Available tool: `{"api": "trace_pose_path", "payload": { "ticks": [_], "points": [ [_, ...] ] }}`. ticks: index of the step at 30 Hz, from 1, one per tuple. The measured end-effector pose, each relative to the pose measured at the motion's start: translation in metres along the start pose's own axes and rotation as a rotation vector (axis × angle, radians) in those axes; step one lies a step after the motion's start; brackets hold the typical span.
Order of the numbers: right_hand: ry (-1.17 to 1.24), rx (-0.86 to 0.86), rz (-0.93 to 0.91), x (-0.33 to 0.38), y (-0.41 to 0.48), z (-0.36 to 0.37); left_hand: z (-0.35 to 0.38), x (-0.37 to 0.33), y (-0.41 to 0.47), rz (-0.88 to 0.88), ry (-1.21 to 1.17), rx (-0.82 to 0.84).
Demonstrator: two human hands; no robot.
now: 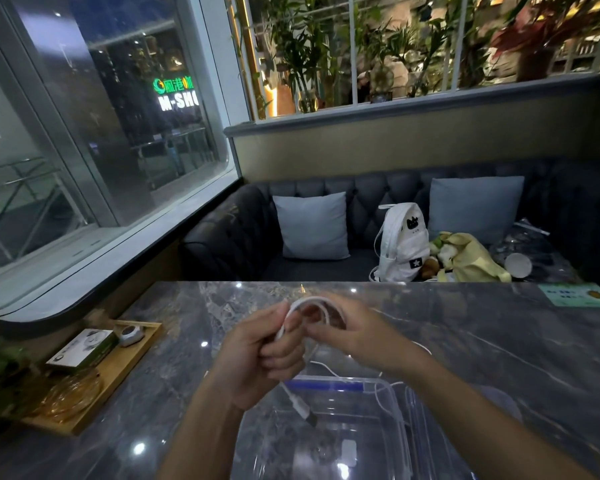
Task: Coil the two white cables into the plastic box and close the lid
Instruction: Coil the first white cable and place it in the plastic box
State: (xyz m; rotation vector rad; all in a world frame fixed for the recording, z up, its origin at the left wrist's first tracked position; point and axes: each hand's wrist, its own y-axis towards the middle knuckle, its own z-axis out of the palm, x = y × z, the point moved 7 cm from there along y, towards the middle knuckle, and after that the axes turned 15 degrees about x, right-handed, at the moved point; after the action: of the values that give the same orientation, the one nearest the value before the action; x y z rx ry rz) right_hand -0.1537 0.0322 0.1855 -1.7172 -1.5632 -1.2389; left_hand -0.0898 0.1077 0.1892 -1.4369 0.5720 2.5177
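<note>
White cable (312, 301) is held looped above the surface (187, 341), clamped in the curled grip of the left hand (257, 358) and pinched by the right hand (357, 337); part of the loop is hidden behind fingers. Its USB plug (305, 410) hangs over the open plastic box (326, 385), which is cut off below. A second white cable (426, 346) is draped over its rim. A small white patch (349, 452) inside cannot be identified.

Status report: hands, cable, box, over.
Left hand and right hand both gripping white cable loop. Plug end hanging over open plastic box. Loose cable strand trails across table behind box.
</note>
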Motion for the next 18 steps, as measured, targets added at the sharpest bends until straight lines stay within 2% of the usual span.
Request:
{"api": "trace_pose_path", "payload": {
  "ticks": [3, 7, 12, 15, 18],
  "points": [
    [0.067, -0.088, 0.038, -0.007, 0.003, -0.003, 0.0, 0.004, 0.004, 0.058, -0.009, -0.007],
    [0.171, -0.012, 0.088, -0.011, 0.002, 0.003, -0.007, 0.011, 0.003, 0.073, -0.074, -0.028],
    [0.399, -0.003, 0.13, -0.018, 0.001, 0.011, -0.013, 0.019, 0.003, -0.033, -0.047, -0.102],
    [0.319, -0.007, 0.138, -0.02, -0.004, 0.005, -0.019, 0.018, 0.0, -0.052, -0.037, -0.182],
    [0.255, -0.114, 0.122, -0.021, -0.017, -0.019, -0.026, 0.009, -0.01, -0.003, -0.125, -0.269]
  ]
}}
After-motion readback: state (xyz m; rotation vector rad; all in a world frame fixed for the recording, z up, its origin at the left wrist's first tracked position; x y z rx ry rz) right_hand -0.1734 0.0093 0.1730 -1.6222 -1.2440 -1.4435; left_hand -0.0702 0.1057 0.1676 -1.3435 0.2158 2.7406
